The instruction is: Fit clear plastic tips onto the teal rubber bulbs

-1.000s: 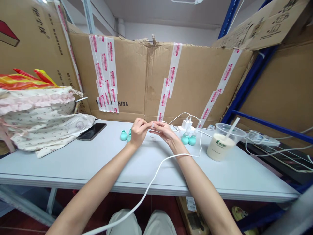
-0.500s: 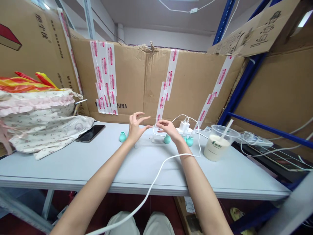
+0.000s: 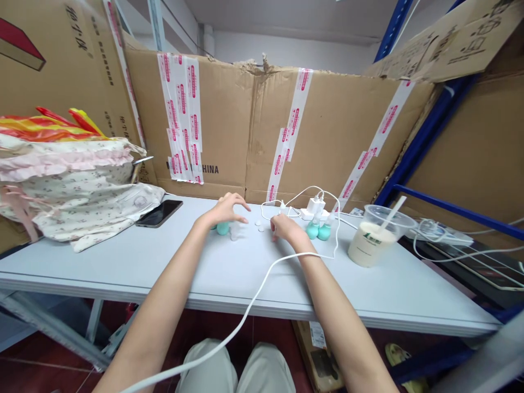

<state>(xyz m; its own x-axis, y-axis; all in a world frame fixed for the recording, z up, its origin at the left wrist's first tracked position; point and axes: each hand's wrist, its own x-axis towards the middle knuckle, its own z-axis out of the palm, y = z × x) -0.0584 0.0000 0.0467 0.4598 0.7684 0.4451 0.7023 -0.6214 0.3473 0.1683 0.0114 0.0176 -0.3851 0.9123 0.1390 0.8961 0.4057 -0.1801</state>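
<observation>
My left hand (image 3: 228, 210) is open, thumb and fingers apart, over the left part of the tabletop. Just under its fingers stands a small turquoise bottle (image 3: 222, 228), partly covered, with a clear cap-like piece (image 3: 236, 233), blurred, beside it. My right hand (image 3: 285, 226) is closed low over the table, fingertips pointing down; what they hold is hidden. A whitish pointed tip (image 3: 282, 207) shows just behind that hand. Two turquoise bottles with clear tops, a left one (image 3: 312, 230) and a right one (image 3: 324, 232), stand to its right. Small white pieces (image 3: 259, 226) lie between my hands.
A white cable (image 3: 262, 292) crosses in front of my right forearm. A white charger (image 3: 316, 205) and a cup with a straw (image 3: 368, 243) stand on the right. A phone (image 3: 159, 213) and a floral cloth bag (image 3: 77, 202) lie left. Cardboard (image 3: 229, 120) walls the back.
My hands have moved apart from their meeting point. The left came down over the turquoise bottle on the left; the right lowered to the table, covering the bottle there. The view shifted slightly.
</observation>
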